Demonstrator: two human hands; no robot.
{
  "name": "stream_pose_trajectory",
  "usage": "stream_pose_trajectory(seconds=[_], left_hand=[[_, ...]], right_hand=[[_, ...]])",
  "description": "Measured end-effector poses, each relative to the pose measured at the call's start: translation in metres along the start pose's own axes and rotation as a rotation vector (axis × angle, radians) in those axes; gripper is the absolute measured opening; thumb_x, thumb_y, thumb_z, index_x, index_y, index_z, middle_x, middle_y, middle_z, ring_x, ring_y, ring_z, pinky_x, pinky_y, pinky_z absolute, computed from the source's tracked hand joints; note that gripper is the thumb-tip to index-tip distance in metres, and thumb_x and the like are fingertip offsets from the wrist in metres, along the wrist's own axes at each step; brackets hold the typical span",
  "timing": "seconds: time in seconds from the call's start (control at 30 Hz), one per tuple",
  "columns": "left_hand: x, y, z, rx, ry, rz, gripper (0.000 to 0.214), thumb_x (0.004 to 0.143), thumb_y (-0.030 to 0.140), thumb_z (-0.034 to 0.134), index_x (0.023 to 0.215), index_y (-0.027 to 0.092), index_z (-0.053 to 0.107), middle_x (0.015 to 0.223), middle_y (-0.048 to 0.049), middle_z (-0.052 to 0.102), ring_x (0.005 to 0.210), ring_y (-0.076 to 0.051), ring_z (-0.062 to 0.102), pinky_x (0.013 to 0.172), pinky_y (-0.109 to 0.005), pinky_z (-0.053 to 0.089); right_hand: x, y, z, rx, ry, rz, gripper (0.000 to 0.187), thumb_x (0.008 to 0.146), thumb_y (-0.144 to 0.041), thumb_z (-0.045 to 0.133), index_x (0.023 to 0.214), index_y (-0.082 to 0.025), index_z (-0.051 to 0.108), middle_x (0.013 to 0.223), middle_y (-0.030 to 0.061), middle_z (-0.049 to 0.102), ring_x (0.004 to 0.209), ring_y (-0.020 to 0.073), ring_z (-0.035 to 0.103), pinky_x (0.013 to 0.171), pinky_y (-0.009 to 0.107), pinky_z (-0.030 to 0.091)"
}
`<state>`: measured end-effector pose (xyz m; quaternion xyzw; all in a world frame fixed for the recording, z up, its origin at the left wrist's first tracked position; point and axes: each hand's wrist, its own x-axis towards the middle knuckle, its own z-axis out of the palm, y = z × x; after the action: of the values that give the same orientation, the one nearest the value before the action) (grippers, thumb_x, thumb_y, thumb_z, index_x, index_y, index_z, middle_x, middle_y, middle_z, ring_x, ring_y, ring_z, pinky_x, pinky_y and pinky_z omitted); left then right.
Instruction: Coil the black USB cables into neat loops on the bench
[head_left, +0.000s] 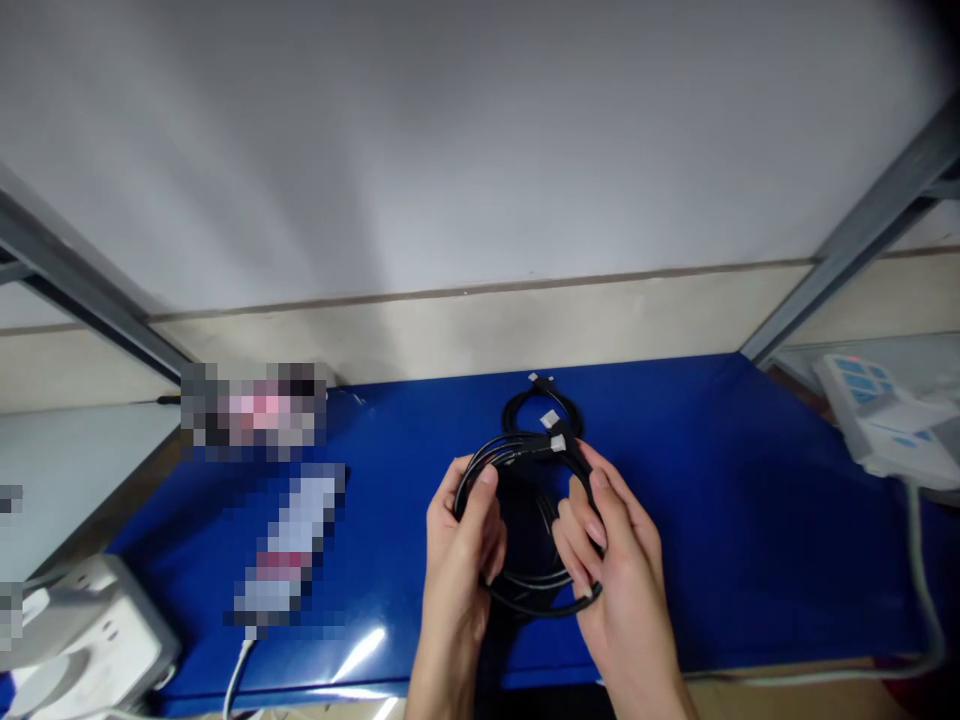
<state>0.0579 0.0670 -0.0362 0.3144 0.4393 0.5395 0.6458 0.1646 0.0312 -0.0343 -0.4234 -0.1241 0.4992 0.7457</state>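
A coiled black cable (pixel 536 608) is held up over the blue tabletop between my two hands. My left hand (pixel 469 535) grips the left side of the loop, with the thumb on top. Around the right side of the same coil my right hand (pixel 615 540) is closed, its fingers curled inward through the loop. At the top of the coil sits a connector with a white tip (pixel 557 442). Just behind, a second coiled black cable (pixel 511 408) lies on the blue surface, its white-tipped ends (pixel 534 378) toward the wall.
A white power strip (pixel 97 630) is at the lower left, near a blurred phone-like device (pixel 289 550) with a white cord (pixel 238 670). Another blurred object (pixel 255 410) stands at the back left. White equipment (pixel 892 410) with a cord is at right. Metal posts (pixel 840 250) flank the table (pixel 750 500).
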Motion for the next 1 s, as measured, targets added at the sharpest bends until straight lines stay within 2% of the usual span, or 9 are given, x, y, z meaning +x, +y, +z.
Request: stream_pose_trajectory(seconds=[0.1, 0.17, 0.27, 0.4, 0.53, 0.63, 0.7, 0.8, 1.0], left_hand=[[-0.003, 0.001, 0.002, 0.211, 0.073, 0.140, 0.059, 0.086, 0.043, 0.089, 0.137, 0.025, 0.065, 0.068, 0.0089, 0.056, 0.037, -0.004, 0.031, 0.033, -0.016, 0.026], [-0.003, 0.001, 0.000, 0.344, 0.096, 0.240, 0.049, 0.087, 0.039, 0.086, 0.132, 0.024, 0.071, 0.087, 0.0008, 0.070, 0.041, -0.006, 0.043, 0.036, -0.018, 0.036], [0.000, 0.000, -0.009, 0.522, 0.053, 0.323, 0.026, 0.093, 0.036, 0.078, 0.114, 0.022, 0.080, 0.105, -0.0079, 0.078, 0.050, -0.011, 0.054, 0.046, -0.024, 0.048], [0.003, 0.001, -0.017, 0.563, -0.011, 0.315, 0.033, 0.096, 0.041, 0.076, 0.123, 0.026, 0.083, 0.103, -0.0096, 0.080, 0.057, -0.016, 0.063, 0.048, -0.025, 0.045], [0.002, 0.003, -0.013, 0.407, -0.016, 0.203, 0.044, 0.095, 0.059, 0.074, 0.108, 0.018, 0.083, 0.070, -0.0015, 0.065, 0.041, -0.009, 0.044, 0.039, -0.022, 0.030], [-0.001, 0.006, -0.007, 0.247, 0.005, 0.084, 0.054, 0.091, 0.068, 0.076, 0.104, 0.016, 0.078, 0.062, 0.0067, 0.047, 0.039, -0.004, 0.025, 0.036, -0.018, 0.021], [-0.002, 0.008, -0.005, 0.149, 0.013, 0.023, 0.056, 0.088, 0.066, 0.081, 0.114, 0.016, 0.077, 0.061, 0.0105, 0.037, 0.041, -0.003, 0.019, 0.035, -0.016, 0.020], [-0.003, 0.011, -0.006, 0.017, 0.017, -0.038, 0.057, 0.088, 0.059, 0.085, 0.122, 0.014, 0.076, 0.062, 0.0126, 0.028, 0.044, -0.003, 0.013, 0.035, -0.013, 0.019], [0.000, 0.014, -0.013, -0.158, 0.075, -0.027, 0.060, 0.084, 0.054, 0.090, 0.124, 0.011, 0.077, 0.063, 0.0133, 0.027, 0.046, -0.002, 0.010, 0.034, -0.011, 0.018]], right_hand=[[0.002, -0.005, -0.004, -0.014, -0.042, 0.024, 0.053, 0.091, -0.053, 0.085, 0.130, -0.018, 0.076, 0.060, -0.0129, 0.033, 0.045, 0.0043, 0.018, 0.038, 0.017, 0.019], [0.003, -0.009, -0.007, -0.049, -0.069, 0.055, 0.056, 0.088, -0.053, 0.087, 0.129, -0.017, 0.077, 0.060, -0.0127, 0.032, 0.046, 0.0037, 0.018, 0.039, 0.017, 0.018], [0.003, -0.011, -0.010, -0.085, -0.093, 0.090, 0.057, 0.086, -0.056, 0.089, 0.125, -0.017, 0.079, 0.061, -0.0120, 0.032, 0.047, 0.0029, 0.018, 0.040, 0.016, 0.017], [0.004, -0.009, -0.011, -0.064, -0.092, 0.101, 0.056, 0.086, -0.056, 0.089, 0.125, -0.017, 0.079, 0.063, -0.0117, 0.034, 0.047, 0.0027, 0.018, 0.040, 0.016, 0.018], [0.007, -0.006, -0.012, -0.038, -0.076, 0.113, 0.056, 0.084, -0.054, 0.092, 0.123, -0.016, 0.079, 0.062, -0.0117, 0.036, 0.046, 0.0023, 0.020, 0.039, 0.015, 0.019], [0.008, -0.004, -0.013, -0.046, -0.068, 0.120, 0.057, 0.084, -0.053, 0.092, 0.126, -0.018, 0.078, 0.060, -0.0115, 0.040, 0.044, 0.0021, 0.021, 0.039, 0.015, 0.024], [0.009, -0.003, -0.014, -0.069, -0.046, 0.116, 0.060, 0.084, -0.052, 0.092, 0.131, -0.020, 0.077, 0.060, -0.0107, 0.044, 0.043, 0.0026, 0.025, 0.040, 0.016, 0.030], [0.009, -0.001, -0.015, -0.123, -0.019, 0.119, 0.063, 0.083, -0.054, 0.092, 0.134, -0.021, 0.075, 0.062, -0.0061, 0.054, 0.049, 0.0076, 0.044, 0.047, 0.019, 0.043], [0.009, 0.005, -0.014, -0.210, -0.028, 0.087, 0.061, 0.085, -0.060, 0.088, 0.131, -0.021, 0.077, 0.085, 0.0050, 0.075, 0.065, 0.0148, 0.062, 0.059, 0.025, 0.056]])
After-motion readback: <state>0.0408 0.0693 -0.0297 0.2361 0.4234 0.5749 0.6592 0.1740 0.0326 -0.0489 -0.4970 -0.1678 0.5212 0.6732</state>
